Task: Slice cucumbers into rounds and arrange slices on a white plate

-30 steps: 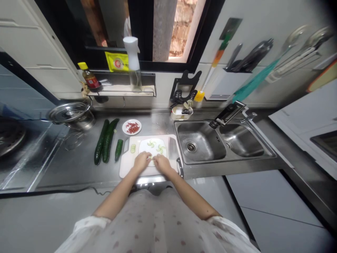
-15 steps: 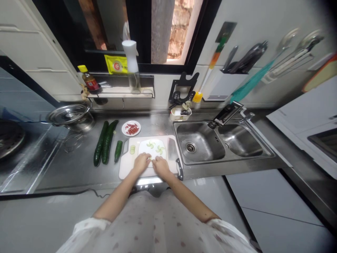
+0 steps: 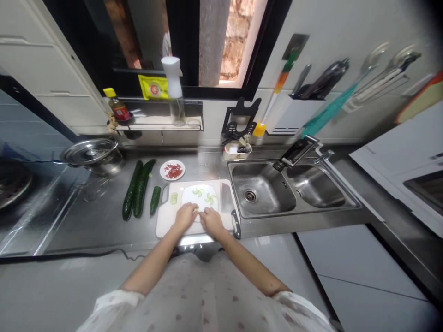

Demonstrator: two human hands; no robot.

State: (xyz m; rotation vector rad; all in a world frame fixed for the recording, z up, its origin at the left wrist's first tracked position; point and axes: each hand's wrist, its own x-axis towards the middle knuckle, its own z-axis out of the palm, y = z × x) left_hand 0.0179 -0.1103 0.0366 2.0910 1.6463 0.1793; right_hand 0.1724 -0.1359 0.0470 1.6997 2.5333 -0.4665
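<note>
Over the near edge of a white plate (image 3: 188,193), my left hand (image 3: 186,216) and my right hand (image 3: 212,221) meet with fingers pinched. A small pale green cucumber slice (image 3: 197,210) shows between the fingertips, mostly hidden by them. On the plate lie two fan-shaped groups of cucumber slices, one at the back (image 3: 198,192) and one at the right (image 3: 210,198). The plate rests on a white cutting board (image 3: 165,226). A short stack of cucumber slices (image 3: 173,198) sits at the board's left, and a black-handled knife (image 3: 236,224) lies along its right side.
Left of the board are a cut cucumber piece (image 3: 155,200) and two whole cucumbers (image 3: 140,191). Behind it stands a small plate (image 3: 172,177) of red bits. A double sink (image 3: 263,184) is at the right, a lidded pot (image 3: 93,154) at the far left.
My hands stay together at the plate's near edge, with only slight finger movement around the small slice. The whole view has shifted slightly; the other things lie as before.
</note>
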